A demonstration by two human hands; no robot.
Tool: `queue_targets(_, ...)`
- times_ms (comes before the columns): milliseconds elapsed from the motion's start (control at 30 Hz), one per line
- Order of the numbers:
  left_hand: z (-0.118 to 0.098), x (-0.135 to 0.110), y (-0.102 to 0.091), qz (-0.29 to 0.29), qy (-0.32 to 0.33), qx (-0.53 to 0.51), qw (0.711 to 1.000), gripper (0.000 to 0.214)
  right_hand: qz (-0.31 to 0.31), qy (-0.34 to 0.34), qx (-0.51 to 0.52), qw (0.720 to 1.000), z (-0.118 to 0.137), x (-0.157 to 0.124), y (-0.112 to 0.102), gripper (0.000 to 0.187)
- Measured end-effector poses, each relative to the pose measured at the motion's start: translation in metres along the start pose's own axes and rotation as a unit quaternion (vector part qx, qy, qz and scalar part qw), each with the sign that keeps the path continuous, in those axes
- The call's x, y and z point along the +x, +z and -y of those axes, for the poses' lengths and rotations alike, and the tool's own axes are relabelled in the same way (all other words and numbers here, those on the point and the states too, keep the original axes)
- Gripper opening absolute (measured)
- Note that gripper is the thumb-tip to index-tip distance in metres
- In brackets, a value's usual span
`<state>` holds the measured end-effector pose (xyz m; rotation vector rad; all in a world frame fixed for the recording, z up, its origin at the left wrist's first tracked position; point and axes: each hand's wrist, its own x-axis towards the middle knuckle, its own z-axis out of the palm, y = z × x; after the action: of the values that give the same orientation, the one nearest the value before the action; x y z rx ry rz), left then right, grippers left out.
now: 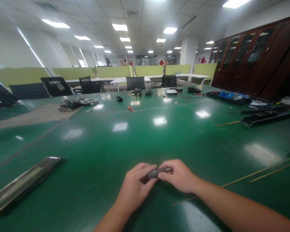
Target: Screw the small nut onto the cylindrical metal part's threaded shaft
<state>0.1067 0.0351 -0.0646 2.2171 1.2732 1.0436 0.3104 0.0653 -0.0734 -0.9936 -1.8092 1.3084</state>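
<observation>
Both my hands meet low in the middle of the view, just over the green tabletop. Between them is a small dark grey cylindrical metal part with a thinner shaft pointing right; it looks like a small motor, though blur hides the detail. My left hand is closed around the thick body. With thumb and fingers, my right hand pinches the thin shaft end. Under my right forearm runs a thin brass-coloured rod, partly hidden.
A long metal tray-like housing lies at the left. An orange screwdriver rests farther back. Small black parts and a white box sit at the far edge. Black channel pieces and more thin rods are on the right.
</observation>
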Motion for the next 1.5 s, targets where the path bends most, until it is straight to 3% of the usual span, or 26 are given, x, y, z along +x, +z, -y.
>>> queue_targets(1500, -0.0012, -0.0011, -0.0038, -0.013, -0.004, 0.011, 1.000, 0.030, 0.000, 0.020, -0.015, 1.000, -0.0026, -0.0008, -0.0019, 0.016)
